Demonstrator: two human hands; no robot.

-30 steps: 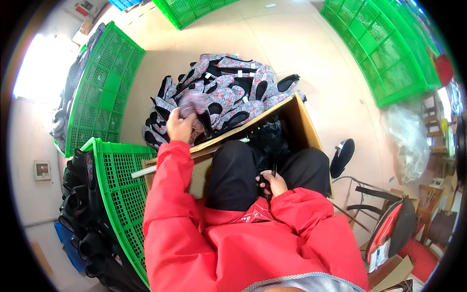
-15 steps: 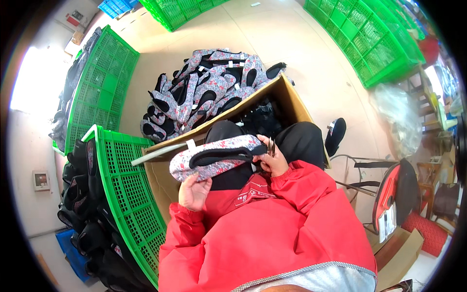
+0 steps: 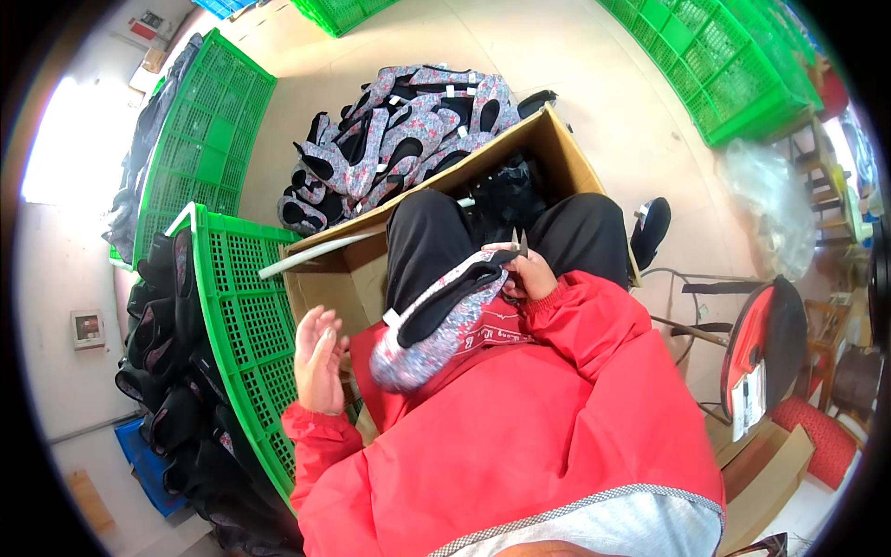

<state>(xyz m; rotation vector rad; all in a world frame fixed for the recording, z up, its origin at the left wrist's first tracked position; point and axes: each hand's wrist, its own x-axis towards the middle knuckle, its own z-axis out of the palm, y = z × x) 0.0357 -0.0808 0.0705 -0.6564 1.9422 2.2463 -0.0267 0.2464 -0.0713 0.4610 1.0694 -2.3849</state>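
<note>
In my right hand [image 3: 533, 277] is one end of a grey floral slipper [image 3: 410, 363] with a black lining, held across my lap. Two pointed metal blades, like thread snips [image 3: 520, 243], stick up from the same hand. The slipper's free end tilts down toward my body, a little blurred, and a white tag [image 3: 392, 317] shows on its edge. My left hand [image 3: 318, 364] is raised beside the slipper, not touching it, fingers loosely apart and holding nothing.
Ahead on the floor lies a heap of similar floral slippers [image 3: 413, 139]. An open cardboard box [image 3: 575, 153] with black contents surrounds my knees. At left stands a green crate [image 3: 246, 343] of black slippers [image 3: 153, 334]. A single dark slipper [image 3: 652, 232] lies right of the box.
My left hand has let go of the slipper and moved left. The slipper's freed end has swung down toward my body, while my right hand keeps hold of the other end.
</note>
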